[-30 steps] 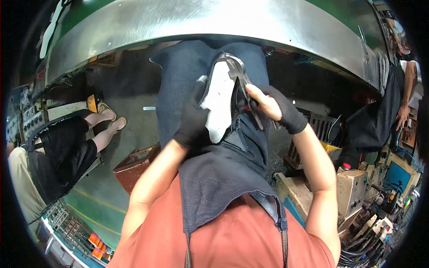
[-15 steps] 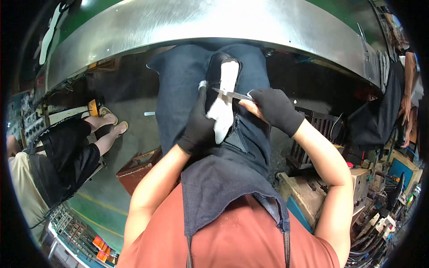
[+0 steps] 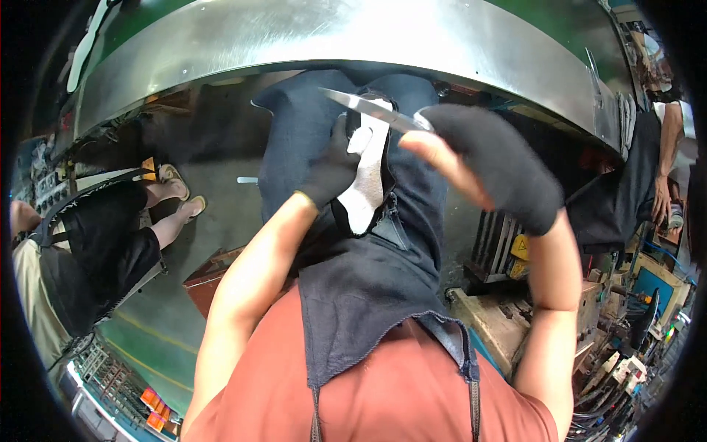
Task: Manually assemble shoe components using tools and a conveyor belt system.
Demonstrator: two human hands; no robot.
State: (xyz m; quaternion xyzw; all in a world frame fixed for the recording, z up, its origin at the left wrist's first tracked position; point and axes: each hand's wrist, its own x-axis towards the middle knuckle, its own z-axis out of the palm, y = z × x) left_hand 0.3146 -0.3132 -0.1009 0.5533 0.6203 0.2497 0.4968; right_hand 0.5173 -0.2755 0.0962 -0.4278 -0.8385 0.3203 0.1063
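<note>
On my lap lies a black shoe (image 3: 388, 180) with a long white, foot-shaped face turned up toward me. My left hand (image 3: 333, 166), in a black glove, is closed round its left side. A small white patch (image 3: 359, 140) shows by the fingers there; whether it is a loose scrap or a fingertip cover I cannot tell. My right hand (image 3: 490, 162), also gloved in black with a bare thumb, grips a knife (image 3: 368, 108). Its pointed steel blade is raised over the far end of the shoe, tip to the left. The knife's handle is hidden in the hand.
A steel-edged bench (image 3: 294, 44) with a green top curves across the front. To the left sits another person (image 3: 88, 250); a further person's arm (image 3: 666, 147) is at the right edge. A brown box (image 3: 206, 283) and a worn machine block (image 3: 486, 324) flank me.
My right hand has lifted the knife up off the white face, its tip now farther left and forward. The left hand has shifted slightly forward along the shoe.
</note>
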